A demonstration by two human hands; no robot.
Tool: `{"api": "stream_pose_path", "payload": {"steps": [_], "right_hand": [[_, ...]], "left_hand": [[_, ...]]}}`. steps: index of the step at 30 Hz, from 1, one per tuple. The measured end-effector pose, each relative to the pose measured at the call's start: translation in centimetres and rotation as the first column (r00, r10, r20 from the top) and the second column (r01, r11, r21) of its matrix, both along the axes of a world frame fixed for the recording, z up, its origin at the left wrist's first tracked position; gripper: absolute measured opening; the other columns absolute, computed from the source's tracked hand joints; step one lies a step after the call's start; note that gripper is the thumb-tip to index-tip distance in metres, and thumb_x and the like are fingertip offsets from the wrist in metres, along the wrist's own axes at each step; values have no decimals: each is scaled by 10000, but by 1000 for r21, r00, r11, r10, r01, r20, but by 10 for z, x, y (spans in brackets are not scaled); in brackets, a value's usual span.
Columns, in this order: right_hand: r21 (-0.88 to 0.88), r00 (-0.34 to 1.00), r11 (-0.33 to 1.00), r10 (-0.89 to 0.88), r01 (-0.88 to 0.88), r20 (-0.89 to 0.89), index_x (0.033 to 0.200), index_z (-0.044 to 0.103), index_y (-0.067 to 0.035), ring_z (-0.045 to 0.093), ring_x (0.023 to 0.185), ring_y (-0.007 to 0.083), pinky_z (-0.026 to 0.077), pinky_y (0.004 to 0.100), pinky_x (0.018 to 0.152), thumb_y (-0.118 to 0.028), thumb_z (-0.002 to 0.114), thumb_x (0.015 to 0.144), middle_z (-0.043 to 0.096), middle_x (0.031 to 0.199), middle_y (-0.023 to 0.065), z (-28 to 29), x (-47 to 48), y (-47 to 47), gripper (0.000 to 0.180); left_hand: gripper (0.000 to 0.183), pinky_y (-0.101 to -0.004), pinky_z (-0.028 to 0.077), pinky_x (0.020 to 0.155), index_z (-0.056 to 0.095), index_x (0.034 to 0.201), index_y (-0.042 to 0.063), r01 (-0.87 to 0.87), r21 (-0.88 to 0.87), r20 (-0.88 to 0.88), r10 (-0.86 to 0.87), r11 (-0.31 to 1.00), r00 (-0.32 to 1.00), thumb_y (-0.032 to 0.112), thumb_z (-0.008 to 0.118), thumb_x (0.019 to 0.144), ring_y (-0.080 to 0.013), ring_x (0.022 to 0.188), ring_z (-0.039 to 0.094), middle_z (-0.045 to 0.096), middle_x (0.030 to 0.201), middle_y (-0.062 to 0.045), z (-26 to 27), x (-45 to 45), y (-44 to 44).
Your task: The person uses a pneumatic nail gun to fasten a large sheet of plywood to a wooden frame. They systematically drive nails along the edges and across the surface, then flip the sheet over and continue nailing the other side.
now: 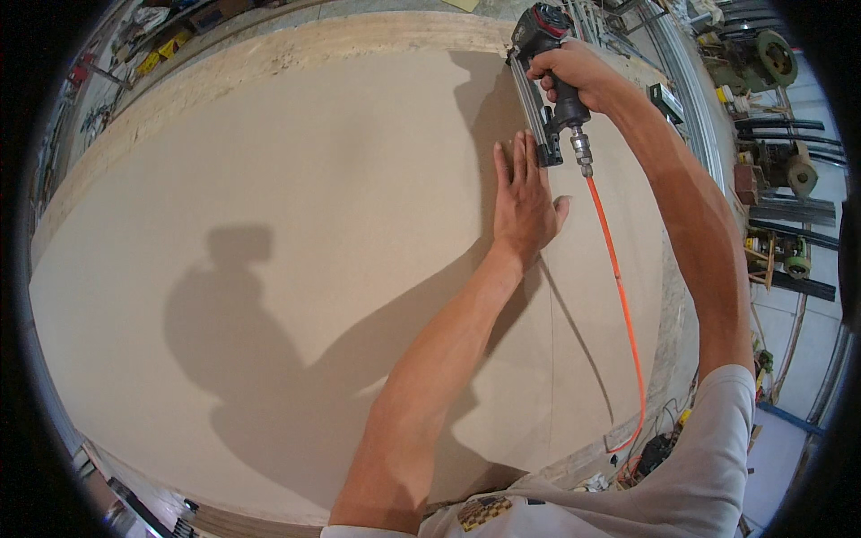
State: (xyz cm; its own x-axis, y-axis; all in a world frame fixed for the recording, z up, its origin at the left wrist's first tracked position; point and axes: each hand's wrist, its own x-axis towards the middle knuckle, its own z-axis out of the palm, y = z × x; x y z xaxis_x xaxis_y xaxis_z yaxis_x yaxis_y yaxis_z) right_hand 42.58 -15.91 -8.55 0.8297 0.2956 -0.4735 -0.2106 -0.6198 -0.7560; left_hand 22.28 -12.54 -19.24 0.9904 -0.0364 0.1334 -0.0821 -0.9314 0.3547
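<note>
My right hand (572, 74) is closed around the handle of a black pneumatic nailer (538, 33). The tool's nose is at the far edge of a large flat beige board (377, 168), and its long magazine points back towards me. An orange air hose (615, 262) runs from the metal coupling (581, 151) at the handle's end to the board's near right edge. Flat on the board lies my left hand (528, 202), fingers stretched forward beside the magazine's rear end. A thin straight line or seam (552, 350) runs along the board below the left wrist.
A rough wooden border (269, 57) shows beyond the board's far edge. Long metal profiles (699, 114) lie at the right, with a small box (666, 102) near them. Machines and dark bars (787, 161) stand farther right. Cables and a dark object (656, 454) are at the lower right.
</note>
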Motion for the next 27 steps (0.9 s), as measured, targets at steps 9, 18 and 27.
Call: {"api": "stream_pose_path", "payload": {"steps": [9,18,27], "right_hand": [[84,993,990,-113,109,38,1096,639,86,601,662,106,575,292,592,-80,646,924,733,963,139,28,-18,-26,239],[87,985,984,-150,157,-80,1046,698,62,606,653,144,513,305,542,-117,688,871,704,899,90,20,-116,-39,250],[243,985,955,-158,172,-77,944,666,53,589,579,148,469,316,488,-97,704,867,646,786,84,15,-130,-62,173]], "left_hand": [[875,-583,102,1273,305,1586,-58,37,26,10,-37,999,999,579,454,1005,-331,1567,238,306,1667,-204,-19,13,39],[681,-583,172,1258,339,1606,78,-29,189,115,8,982,993,461,428,1049,-239,1556,280,335,1678,-75,-44,83,156],[592,-517,195,1274,347,1602,103,189,164,74,-204,968,976,362,400,1073,-234,1556,279,315,1685,-57,-32,92,164]]}}
